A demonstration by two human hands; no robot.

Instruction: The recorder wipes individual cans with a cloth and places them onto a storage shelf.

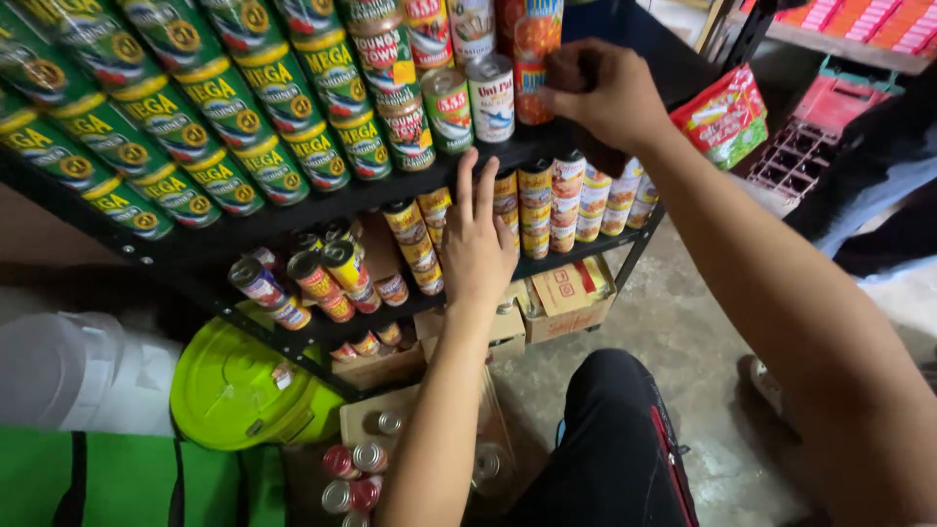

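Note:
My left hand reaches to the middle shelf of a black metal rack, fingers spread against a stack of yellow-labelled cans; whether it grips one I cannot tell. My right hand is up at the higher shelf, fingers curled around a dark object next to upright cans. Rows of green-and-yellow cans fill the upper left of the rack.
A cardboard box with loose cans lies on the floor by my knee. A lime-green lidded bucket sits at lower left. Small cartons rest under the rack. Red packets hang at right.

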